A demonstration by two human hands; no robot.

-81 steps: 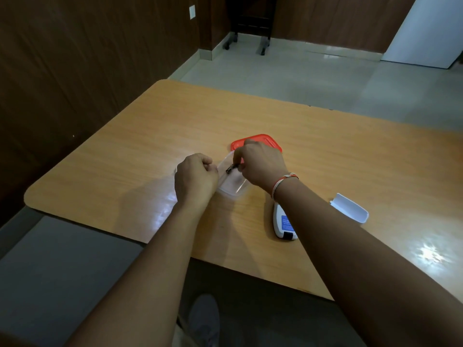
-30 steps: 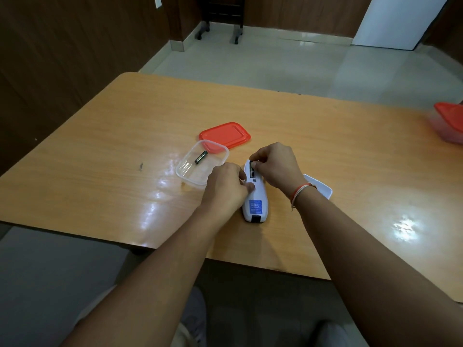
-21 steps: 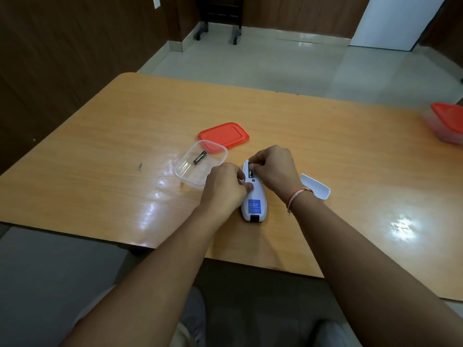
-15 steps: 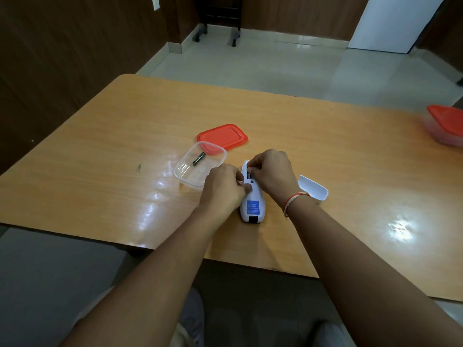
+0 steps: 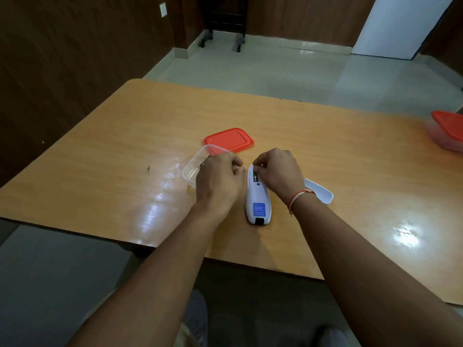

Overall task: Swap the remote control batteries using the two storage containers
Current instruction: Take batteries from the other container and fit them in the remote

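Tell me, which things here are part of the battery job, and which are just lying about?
Part of the job:
- remote, back up, under both hands
- its cover, lying off to the side
- open tub with a battery inside
- red lid behind it
- lidded tub at the table's far right

Lying about:
- dark speck on the table
- wheeled stand by the wall

Clear container [image 5: 194,169] and red lid [image 5: 228,139] crowding the left of the remote [image 5: 258,196], white battery cover [image 5: 319,192] near its right, counter [image 5: 338,146] open beyond, lidded container [image 5: 448,131] far right
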